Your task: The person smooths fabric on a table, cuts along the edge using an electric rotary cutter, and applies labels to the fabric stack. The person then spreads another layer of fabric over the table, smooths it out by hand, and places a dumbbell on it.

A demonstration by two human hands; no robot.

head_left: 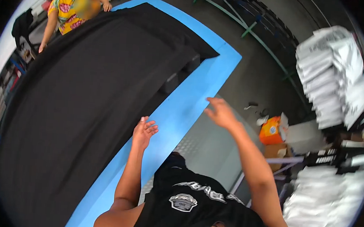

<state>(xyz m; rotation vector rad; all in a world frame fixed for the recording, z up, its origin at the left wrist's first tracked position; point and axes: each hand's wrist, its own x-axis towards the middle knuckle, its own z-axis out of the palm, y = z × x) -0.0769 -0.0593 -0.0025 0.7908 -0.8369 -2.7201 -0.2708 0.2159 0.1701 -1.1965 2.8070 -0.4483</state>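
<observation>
A wide black cloth (91, 77) lies spread over a blue tabletop (187, 99). My left hand (143, 132) is at the cloth's near edge, palm partly turned up and fingers apart, with nothing held. Whether it touches the cloth I cannot tell. Over the table's right edge, my right hand (221, 112) reaches out with its fingers apart and nothing in them. Between the hands runs a strip of bare blue surface. Further up, the cloth's near edge is folded or rumpled, with dark shapes showing under it.
Across the table a person in a yellow flowered top (77, 5) has both hands by the cloth's far edge. Stacks of white bundles (332, 73) stand at the right. An orange box (273, 129) sits near the floor, and a green metal frame (247, 29) lies beyond the table.
</observation>
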